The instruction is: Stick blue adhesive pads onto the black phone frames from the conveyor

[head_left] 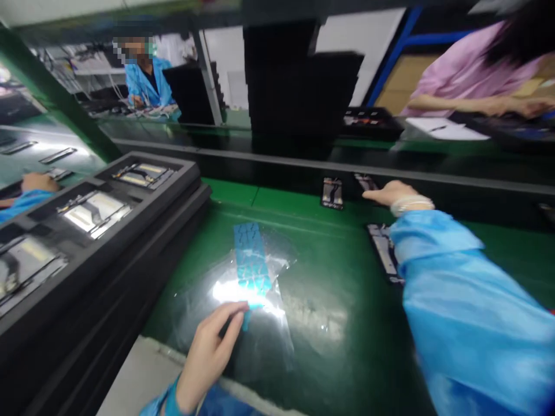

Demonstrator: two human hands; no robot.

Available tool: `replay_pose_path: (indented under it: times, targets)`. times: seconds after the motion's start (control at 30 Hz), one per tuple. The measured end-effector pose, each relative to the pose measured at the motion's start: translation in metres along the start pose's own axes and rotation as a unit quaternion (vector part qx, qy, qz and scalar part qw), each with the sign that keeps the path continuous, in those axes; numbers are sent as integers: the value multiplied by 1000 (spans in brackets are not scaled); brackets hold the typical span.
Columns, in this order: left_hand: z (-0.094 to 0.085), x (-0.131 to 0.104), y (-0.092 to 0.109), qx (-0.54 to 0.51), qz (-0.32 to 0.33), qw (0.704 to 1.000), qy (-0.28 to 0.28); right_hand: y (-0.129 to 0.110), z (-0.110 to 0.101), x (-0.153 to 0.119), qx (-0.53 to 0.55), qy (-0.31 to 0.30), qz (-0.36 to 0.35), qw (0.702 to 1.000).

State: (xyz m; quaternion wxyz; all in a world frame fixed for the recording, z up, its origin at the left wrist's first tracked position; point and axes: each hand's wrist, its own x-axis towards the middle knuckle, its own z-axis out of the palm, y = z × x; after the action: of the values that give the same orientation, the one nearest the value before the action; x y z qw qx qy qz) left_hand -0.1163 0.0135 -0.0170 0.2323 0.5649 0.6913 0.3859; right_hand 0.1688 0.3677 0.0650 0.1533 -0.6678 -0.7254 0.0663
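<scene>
My left hand (213, 345) is low in the middle of the head view, thumb and forefinger pinched on a small blue film piece (246, 321). Just beyond it, a sheet of blue film stickers (248, 245) lies on a clear, glossy plastic sheet (281, 323). My right hand (393, 193) reaches far forward, its fingers at a phone screen panel (365, 181) over the dark strip; the grip is partly hidden. A second phone screen panel (332, 193) lies left of that hand. Another screen panel (384, 253) is partly covered by my right sleeve.
Stacked black foam trays (169, 199) holding several screen panels stand at the left. A green post (56, 98) rises behind them. A co-worker's hand (40, 182) is at far left. Across the dark strip (277, 164) sit people in blue and pink, near tall black stacks (295, 81).
</scene>
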Motion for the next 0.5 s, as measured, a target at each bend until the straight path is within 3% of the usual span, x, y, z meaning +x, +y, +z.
replay_pose_path:
  times: [0.07, 0.13, 0.23, 0.3, 0.4, 0.5]
  targets:
    - [-1, 9, -2, 15, 1, 999, -29, 0, -3, -41, -34, -59, 20, 998]
    - [-2, 15, -5, 35, 12, 998, -51, 1, 3, -105, -46, -110, -20, 993]
    - [-4, 16, -11, 89, 70, 989, -91, 8, 28, -214, -83, -67, -194, 975]
    - [-6, 13, -15, 133, 110, 977, -124, 14, 45, -268, -91, -40, -214, 972]
    - [-8, 8, -23, 190, 130, 960, -159, 10, 55, -303, -89, -15, -213, 973]
    - [-6, 6, -27, 216, 123, 955, -163, -19, 48, -302, -9, -5, -264, 964]
